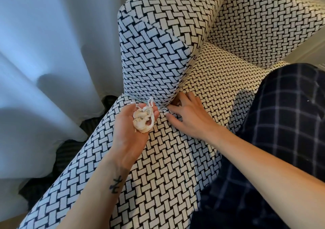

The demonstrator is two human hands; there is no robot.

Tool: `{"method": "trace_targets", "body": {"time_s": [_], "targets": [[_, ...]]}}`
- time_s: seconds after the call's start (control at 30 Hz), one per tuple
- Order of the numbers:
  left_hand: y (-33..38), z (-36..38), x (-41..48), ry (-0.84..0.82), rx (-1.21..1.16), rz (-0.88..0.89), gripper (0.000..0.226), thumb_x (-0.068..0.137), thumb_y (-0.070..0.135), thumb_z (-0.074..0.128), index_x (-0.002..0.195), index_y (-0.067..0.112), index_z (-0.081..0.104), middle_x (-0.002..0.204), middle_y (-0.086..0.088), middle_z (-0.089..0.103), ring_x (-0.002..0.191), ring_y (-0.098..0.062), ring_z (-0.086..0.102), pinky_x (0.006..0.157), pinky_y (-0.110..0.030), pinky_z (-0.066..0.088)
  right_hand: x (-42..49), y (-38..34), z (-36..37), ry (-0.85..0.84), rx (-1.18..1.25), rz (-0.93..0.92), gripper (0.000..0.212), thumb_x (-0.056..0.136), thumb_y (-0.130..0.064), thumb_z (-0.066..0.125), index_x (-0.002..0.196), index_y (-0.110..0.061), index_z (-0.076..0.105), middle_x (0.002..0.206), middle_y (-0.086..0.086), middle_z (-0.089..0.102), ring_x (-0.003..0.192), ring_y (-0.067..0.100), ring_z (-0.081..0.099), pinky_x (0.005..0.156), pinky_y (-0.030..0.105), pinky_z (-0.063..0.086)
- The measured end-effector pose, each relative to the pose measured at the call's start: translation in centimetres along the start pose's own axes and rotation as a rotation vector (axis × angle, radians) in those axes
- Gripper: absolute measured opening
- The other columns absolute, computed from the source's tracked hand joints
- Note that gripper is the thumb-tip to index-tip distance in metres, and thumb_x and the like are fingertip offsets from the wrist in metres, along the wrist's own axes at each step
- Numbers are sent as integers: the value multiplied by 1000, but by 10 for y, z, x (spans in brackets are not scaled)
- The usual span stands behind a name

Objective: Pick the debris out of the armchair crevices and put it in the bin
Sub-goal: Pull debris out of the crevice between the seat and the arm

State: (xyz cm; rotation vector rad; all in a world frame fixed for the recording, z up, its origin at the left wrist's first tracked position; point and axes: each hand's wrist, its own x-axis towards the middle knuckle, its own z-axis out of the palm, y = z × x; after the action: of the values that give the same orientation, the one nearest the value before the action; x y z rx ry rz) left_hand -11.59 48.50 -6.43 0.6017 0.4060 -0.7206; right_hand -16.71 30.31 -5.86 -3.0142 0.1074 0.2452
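Observation:
The armchair (168, 158) is covered in a black-and-white basket-weave fabric. My left hand (130, 132) lies palm up over the seat's left front part, cupping a clump of debris (143, 121): crumpled cream scraps and white string. My right hand (188, 114) rests palm down on the seat, its fingertips pushed into the crevice (173, 102) where the armrest (158, 52) meets the seat cushion. Whether those fingertips pinch anything is hidden. No bin is in view.
A pale sheer curtain (44, 61) hangs to the left of the chair, above a dark floor (61, 154). A leg in dark checked trousers (281, 132) rests on the right side of the seat. The chair's backrest (263, 26) rises at the upper right.

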Motion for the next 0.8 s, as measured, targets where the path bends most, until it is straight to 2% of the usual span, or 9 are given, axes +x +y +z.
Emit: {"method": "trace_targets", "body": {"time_s": [0.03,0.1,0.2,0.27,0.37,0.5,0.67,0.73,0.8], "targets": [[0,0,0,-5,0,0,22,104,19,43,103,2,57,109,-21,67,101,-30,67,90,-38,56,1,4,-2,-12,-12,-29,45,102,-50,42,136,-29,63,150,9,39,133,27,30,115,50,29],[1,-1,2,-8,-2,0,21,104,19,43,105,3,56,110,-22,66,100,-30,67,88,-38,57,3,4,-4,-23,-32,-68,46,103,-49,42,136,-25,63,142,11,45,124,25,45,107,45,44],[1,-1,3,-9,-9,-2,20,104,19,43,106,3,55,111,-22,66,100,-31,68,87,-38,57,6,0,-7,-80,-61,-126,47,106,-45,38,135,-16,62,117,5,55,92,17,59,80,32,54],[1,-2,3,-13,-11,-2,20,104,19,43,104,4,55,109,-21,66,98,-30,68,86,-38,57,10,1,-8,-97,-91,-168,48,106,-44,36,130,-13,63,102,1,55,80,15,59,72,31,54],[1,-1,3,-12,3,2,19,103,19,43,103,4,56,108,-20,67,98,-29,69,88,-38,57,12,6,-5,-100,-76,-195,49,106,-44,36,131,-12,63,96,-3,54,79,13,58,70,26,51],[0,-1,1,-10,21,4,20,104,20,42,104,5,56,108,-20,68,99,-28,69,89,-37,57,8,1,2,10,117,-124,40,105,-35,47,136,-17,64,93,-11,51,70,-3,46,60,15,34],[0,2,-1,-26,22,-2,23,105,20,42,100,5,58,105,-18,66,99,-27,68,90,-37,59,5,-21,14,109,106,-100,34,105,-40,49,130,-24,66,82,-11,45,62,3,42,53,16,25],[1,2,-2,-27,21,5,21,103,18,43,97,4,58,103,-18,67,97,-26,68,89,-37,60,5,-24,17,180,152,-48,33,105,-36,52,130,-22,68,81,-12,46,61,4,42,52,17,26],[1,2,-2,-23,23,7,21,104,18,43,100,4,58,104,-19,68,96,-27,69,86,-37,59,1,-21,22,262,289,8,31,103,-28,56,129,-16,69,86,-11,54,64,5,49,55,19,38]]}}
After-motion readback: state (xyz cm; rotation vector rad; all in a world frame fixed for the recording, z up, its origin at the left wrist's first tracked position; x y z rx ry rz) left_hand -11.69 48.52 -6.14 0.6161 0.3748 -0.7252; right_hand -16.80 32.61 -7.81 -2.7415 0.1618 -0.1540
